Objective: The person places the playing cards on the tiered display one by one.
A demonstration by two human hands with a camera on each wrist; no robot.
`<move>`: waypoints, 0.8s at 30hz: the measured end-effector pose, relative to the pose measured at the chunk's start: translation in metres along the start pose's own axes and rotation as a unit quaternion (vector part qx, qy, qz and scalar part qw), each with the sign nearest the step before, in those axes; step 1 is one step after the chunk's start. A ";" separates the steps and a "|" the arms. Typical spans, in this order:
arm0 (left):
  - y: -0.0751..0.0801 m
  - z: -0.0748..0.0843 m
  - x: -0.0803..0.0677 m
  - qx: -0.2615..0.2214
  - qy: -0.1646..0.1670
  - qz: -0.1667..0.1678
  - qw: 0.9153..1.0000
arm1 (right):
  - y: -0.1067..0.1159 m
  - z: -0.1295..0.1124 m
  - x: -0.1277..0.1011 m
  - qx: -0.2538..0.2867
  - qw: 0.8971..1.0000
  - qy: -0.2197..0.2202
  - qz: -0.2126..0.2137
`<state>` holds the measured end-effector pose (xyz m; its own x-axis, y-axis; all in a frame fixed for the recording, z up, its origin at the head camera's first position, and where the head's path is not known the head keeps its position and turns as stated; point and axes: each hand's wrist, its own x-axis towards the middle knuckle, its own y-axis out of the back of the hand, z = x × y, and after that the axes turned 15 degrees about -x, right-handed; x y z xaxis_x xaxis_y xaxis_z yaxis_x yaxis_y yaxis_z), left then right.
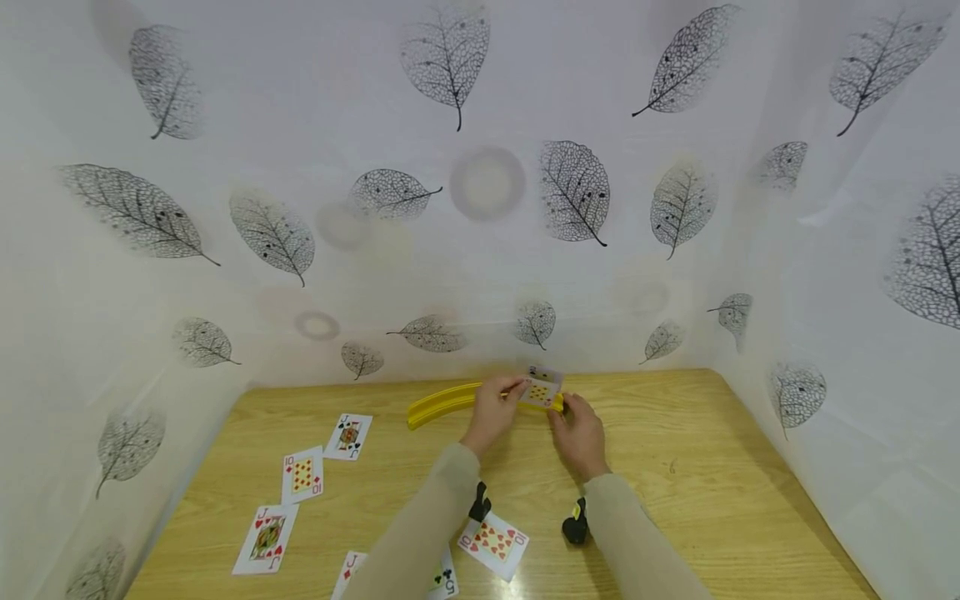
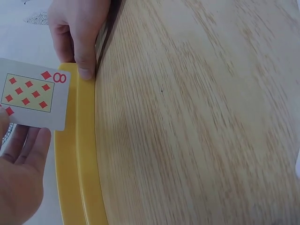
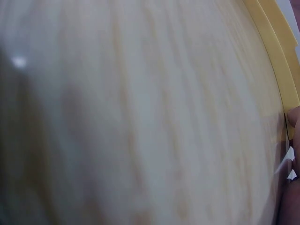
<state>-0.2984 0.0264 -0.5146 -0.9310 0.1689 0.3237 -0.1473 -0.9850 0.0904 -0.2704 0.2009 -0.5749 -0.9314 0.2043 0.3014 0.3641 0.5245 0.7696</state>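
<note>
My left hand (image 1: pixel 491 414) pinches a playing card, the eight of diamonds (image 1: pixel 539 392), over a curved yellow card holder (image 1: pixel 444 403). In the left wrist view the card's face (image 2: pixel 29 93) shows plainly, thumb in front and fingers behind, beside the grooved holder (image 2: pixel 70 154). A greyish strip of another card (image 1: pixel 545 372) appears just behind it in the head view. My right hand (image 1: pixel 582 435) grips the holder's right end between thumb and fingers. Only part of that hand (image 3: pixel 294 140) enters the right wrist view, at the right edge.
On the wooden table (image 1: pixel 675 500) lie a jack of spades (image 1: pixel 349 437), a ten of diamonds (image 1: pixel 302 475), a jack of hearts (image 1: pixel 266 540) and a ten of hearts (image 1: pixel 493 546). My left sleeve partly covers two more cards. A leaf-patterned sheet (image 1: pixel 480 275) surrounds the table's back and sides.
</note>
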 end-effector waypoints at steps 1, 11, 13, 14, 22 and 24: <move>-0.001 0.000 0.000 -0.002 0.001 0.000 1.000 | 0.000 0.000 0.000 0.000 1.000 0.000 0.001; -0.010 -0.004 0.001 -0.008 0.005 0.020 1.000 | -0.002 0.002 0.000 -0.003 1.000 0.007 0.012; -0.011 -0.005 0.001 -0.006 0.002 0.023 1.000 | -0.003 0.002 0.001 -0.001 1.000 0.005 0.009; -0.012 -0.006 0.000 -0.006 0.002 0.024 1.000 | -0.003 0.003 0.001 0.000 1.000 0.006 0.008; -0.016 -0.009 0.001 -0.001 -0.003 0.028 1.000 | -0.004 0.004 0.001 0.003 1.000 0.004 0.007; -0.017 -0.008 0.001 0.000 -0.007 0.028 1.000 | -0.004 0.004 0.001 0.005 1.000 0.005 0.006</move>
<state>-0.3000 0.0430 -0.5237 -0.9330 0.1139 0.3414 -0.0948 -0.9929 0.0722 -0.2729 0.2027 -0.5798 -0.9266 0.2036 0.3163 0.3759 0.5308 0.7596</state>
